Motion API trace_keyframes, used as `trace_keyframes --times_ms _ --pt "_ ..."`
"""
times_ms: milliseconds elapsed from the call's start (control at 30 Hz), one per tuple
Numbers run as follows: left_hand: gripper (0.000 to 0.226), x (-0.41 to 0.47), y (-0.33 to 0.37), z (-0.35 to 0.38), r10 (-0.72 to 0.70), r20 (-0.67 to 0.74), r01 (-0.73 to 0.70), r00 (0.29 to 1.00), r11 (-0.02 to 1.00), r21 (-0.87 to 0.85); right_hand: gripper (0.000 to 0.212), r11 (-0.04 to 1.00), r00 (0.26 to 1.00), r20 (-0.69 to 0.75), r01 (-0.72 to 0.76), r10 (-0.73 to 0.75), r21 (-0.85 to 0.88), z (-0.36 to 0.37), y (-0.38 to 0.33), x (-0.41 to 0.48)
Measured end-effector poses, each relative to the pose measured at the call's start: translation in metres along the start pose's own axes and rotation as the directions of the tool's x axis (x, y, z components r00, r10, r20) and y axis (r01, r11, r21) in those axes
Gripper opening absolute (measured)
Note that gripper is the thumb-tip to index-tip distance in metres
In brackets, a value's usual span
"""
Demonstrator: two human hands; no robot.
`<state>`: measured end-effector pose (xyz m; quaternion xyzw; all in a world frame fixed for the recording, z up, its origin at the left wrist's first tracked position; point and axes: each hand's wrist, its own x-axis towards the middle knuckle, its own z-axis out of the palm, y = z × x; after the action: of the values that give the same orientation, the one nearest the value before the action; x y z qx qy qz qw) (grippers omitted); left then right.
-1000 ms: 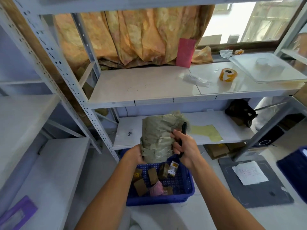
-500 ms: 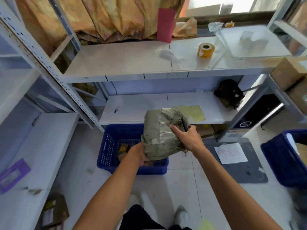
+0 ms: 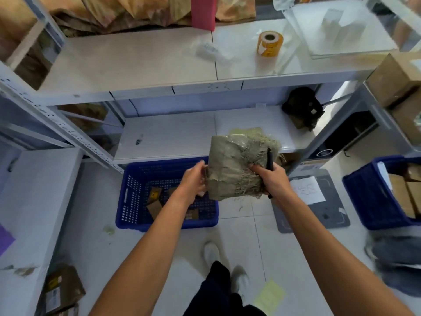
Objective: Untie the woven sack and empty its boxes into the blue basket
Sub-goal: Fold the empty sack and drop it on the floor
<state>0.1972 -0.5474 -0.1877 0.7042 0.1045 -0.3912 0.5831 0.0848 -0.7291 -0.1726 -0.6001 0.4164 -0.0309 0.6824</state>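
Below, boxes in blue basket

Shelf edge, perhaps "3-3"

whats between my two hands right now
In the head view, the woven sack lies between them: the left hand holds one end, and the right hand grips the frayed end together with a black pen.
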Motion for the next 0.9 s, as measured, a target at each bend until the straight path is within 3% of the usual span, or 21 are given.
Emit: trace_keyframes --times_ms 67,200,333,433,567,700,900 --pt "0.049 0.012 0.008 0.007 0.077 0.101 -0.072 0.992 0.996 -0.049 0.028 1.000 0.999 -0.029 -0.013 0.013 0.000 -0.003 -0.002 0.016" --pt "0.053 0.042 0.010 0.036 0.141 0.240 -0.165 0.961 0.983 0.085 0.029 0.996 0.997 -0.049 -0.060 0.057 -0.059 -0.005 0.001 0.044" --pt "0.080 0.096 -0.002 0.054 0.071 0.103 -0.087 0.992 0.983 0.160 0.035 0.988 0.991 -0.052 -0.125 0.121 -0.087 -0.011 0.013 0.079" --pt "0.054 0.133 -0.015 0.060 0.004 0.081 -0.009 0.997 0.998 0.069 0.028 0.986 0.985 -0.107 -0.147 0.139 -0.075 -0.018 0.035 0.116" --pt "0.026 0.187 -0.054 0.077 -0.063 0.070 0.059 0.996 0.997 0.056 0.016 0.971 0.982 -0.173 -0.117 0.081 -0.208 -0.025 0.086 0.180" --pt "0.026 0.253 -0.116 0.102 -0.114 0.017 0.113 0.993 0.992 0.058 0.020 0.935 0.985 -0.135 -0.147 0.108 -0.322 -0.034 0.162 0.256" --pt "0.042 0.361 -0.241 0.150 -0.153 -0.095 0.152 0.984 0.988 -0.019 0.053 0.840 0.984 -0.070 -0.178 0.165 -0.513 -0.052 0.299 0.369"
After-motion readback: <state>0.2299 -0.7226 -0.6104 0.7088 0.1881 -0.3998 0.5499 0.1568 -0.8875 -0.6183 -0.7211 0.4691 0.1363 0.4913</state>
